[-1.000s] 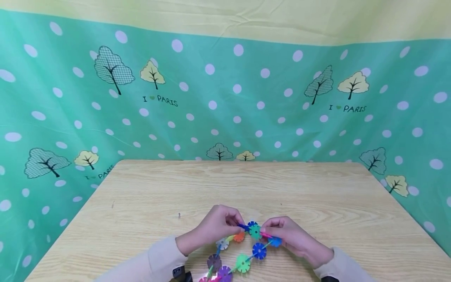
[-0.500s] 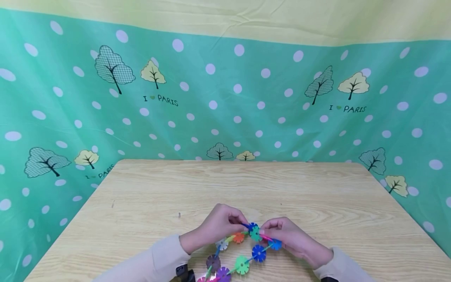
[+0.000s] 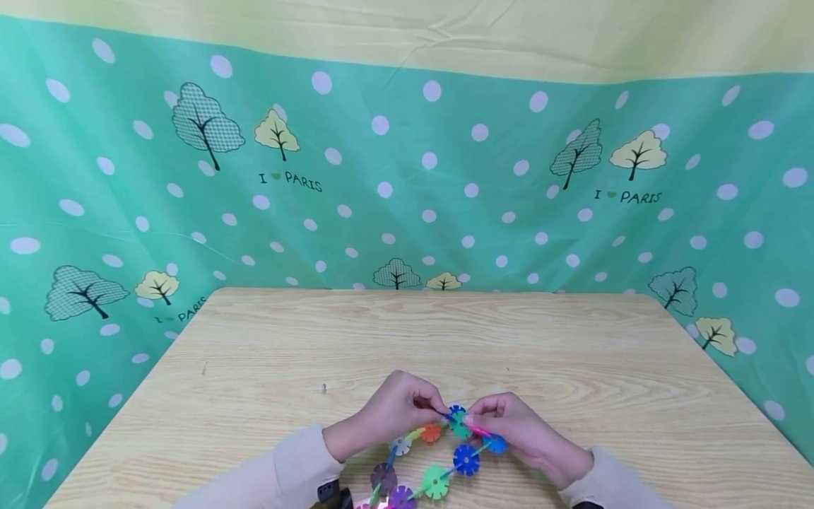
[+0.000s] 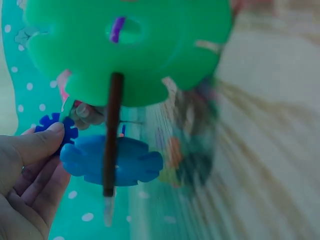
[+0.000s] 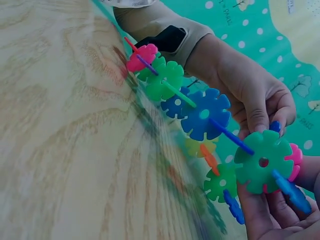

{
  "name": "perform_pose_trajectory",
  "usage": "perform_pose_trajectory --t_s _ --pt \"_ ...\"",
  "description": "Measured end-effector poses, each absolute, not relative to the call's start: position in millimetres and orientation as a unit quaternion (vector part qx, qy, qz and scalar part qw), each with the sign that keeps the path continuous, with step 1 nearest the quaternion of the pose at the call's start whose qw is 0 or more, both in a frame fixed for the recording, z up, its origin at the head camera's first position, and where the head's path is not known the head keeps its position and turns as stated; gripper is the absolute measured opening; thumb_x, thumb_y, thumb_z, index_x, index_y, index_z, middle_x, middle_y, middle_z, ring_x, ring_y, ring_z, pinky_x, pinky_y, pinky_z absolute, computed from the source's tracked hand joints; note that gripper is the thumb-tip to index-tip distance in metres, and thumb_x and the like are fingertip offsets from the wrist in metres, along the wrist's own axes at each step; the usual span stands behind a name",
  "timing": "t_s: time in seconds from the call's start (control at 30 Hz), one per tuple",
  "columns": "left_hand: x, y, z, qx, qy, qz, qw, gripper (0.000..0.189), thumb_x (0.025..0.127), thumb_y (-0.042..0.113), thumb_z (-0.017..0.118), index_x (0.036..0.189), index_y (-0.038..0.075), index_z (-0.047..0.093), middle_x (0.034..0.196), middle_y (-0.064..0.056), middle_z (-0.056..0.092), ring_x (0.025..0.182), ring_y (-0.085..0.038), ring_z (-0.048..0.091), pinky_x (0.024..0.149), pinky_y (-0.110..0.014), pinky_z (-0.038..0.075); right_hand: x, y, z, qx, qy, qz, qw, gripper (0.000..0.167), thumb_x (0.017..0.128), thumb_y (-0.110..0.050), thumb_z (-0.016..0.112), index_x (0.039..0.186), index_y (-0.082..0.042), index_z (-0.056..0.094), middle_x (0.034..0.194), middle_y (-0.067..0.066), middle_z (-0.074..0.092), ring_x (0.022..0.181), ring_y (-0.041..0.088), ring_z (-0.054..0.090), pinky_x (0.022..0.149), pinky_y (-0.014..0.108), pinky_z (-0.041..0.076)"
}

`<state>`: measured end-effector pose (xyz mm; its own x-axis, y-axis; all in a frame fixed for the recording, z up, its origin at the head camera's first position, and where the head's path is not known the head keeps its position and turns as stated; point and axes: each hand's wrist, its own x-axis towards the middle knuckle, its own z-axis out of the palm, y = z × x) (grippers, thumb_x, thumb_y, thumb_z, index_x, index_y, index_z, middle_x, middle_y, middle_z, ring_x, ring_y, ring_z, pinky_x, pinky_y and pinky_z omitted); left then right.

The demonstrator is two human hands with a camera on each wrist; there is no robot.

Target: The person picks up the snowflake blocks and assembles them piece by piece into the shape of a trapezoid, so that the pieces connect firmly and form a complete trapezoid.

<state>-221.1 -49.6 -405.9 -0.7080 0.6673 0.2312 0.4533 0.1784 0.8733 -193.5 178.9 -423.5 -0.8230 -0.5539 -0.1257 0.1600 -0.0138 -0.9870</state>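
In the head view, a looped chain of notched plastic discs, joined slot to slot, lies low on the table. My left hand [image 3: 400, 413] pinches a dark blue disc [image 4: 56, 131] between thumb and fingers, at the loop's far end. My right hand [image 3: 521, 431] grips the chain by a pink disc [image 3: 478, 430], beside a teal-green disc [image 3: 459, 424]. The fingertips of both hands are close together there. In the right wrist view, the green disc [image 5: 260, 162] faces the camera, with the pink one behind its edge.
More linked discs trail toward me: blue [image 3: 467, 460], light green [image 3: 436, 482], purple [image 3: 402, 498] and brown [image 3: 384, 478]. The wooden table [image 3: 432, 339] reaches back to a green dotted curtain [image 3: 407, 177]. A small dark mark [image 3: 324, 388] shows left of the hands.
My left hand has shifted slightly right with the dark blue disc, nearer the teal-green disc. The lower chain has slid a little toward me; the right hand has barely moved.
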Motion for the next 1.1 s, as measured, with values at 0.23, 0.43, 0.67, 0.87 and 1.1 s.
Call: perform_pose_trajectory --t_s 0.23,0.43,0.67,0.87,1.1 --pt "-228.1 -55.3 -405.9 0.374 0.747 0.531 0.145 0.004 0.08 0.003 0.073 0.084 0.006 0.073 0.082 -0.003 0.072 0.072 -0.005 0.067 0.068 -0.024 0.056 -196.4 178.2 -420.9 -0.151 0.651 -0.689 0.28 0.009 0.093 -0.012 0.058 0.092 -0.009 0.066 0.082 -0.004 0.069 0.076 0.011 0.066 0.074 0.025 0.054" --pt "-247.7 -64.8 -405.6 0.374 0.757 0.504 0.182 0.02 0.078 0.011 0.076 0.096 0.003 0.071 0.092 -0.01 0.072 0.08 -0.009 0.067 0.074 -0.023 0.055 -194.8 180.3 -420.4 -0.152 0.663 -0.675 0.286 0.009 0.093 -0.013 0.059 0.09 -0.009 0.066 0.079 -0.005 0.066 0.075 0.01 0.065 0.076 0.023 0.052" --pt "-268.8 -61.7 -413.8 0.332 0.778 0.485 0.223 0.016 0.085 0.014 0.07 0.098 0.005 0.071 0.088 -0.004 0.071 0.078 -0.019 0.066 0.07 -0.025 0.054 -194.7 183.2 -422.5 -0.151 0.666 -0.666 0.301 0.005 0.09 -0.013 0.062 0.089 -0.012 0.066 0.08 -0.007 0.067 0.075 0.007 0.063 0.076 0.021 0.051" --pt "-269.8 -44.4 -420.1 0.29 0.778 0.477 0.288 0.014 0.084 0.012 0.069 0.097 0.007 0.071 0.082 -0.001 0.071 0.074 -0.017 0.066 0.066 -0.028 0.056 -195.5 182.9 -421.6 -0.16 0.651 -0.676 0.307 0.007 0.091 -0.012 0.059 0.092 -0.012 0.065 0.082 -0.007 0.066 0.077 0.006 0.063 0.075 0.019 0.05" --pt "-266.1 -31.0 -421.0 0.264 0.764 0.486 0.332 0.015 0.08 -0.001 0.066 0.093 0.004 0.072 0.074 -0.004 0.07 0.062 -0.01 0.062 0.059 -0.023 0.053 -196.1 179.9 -421.5 -0.173 0.632 -0.687 0.315 0.012 0.092 -0.008 0.054 0.095 -0.014 0.064 0.084 -0.01 0.065 0.078 0.003 0.06 0.074 0.017 0.049"
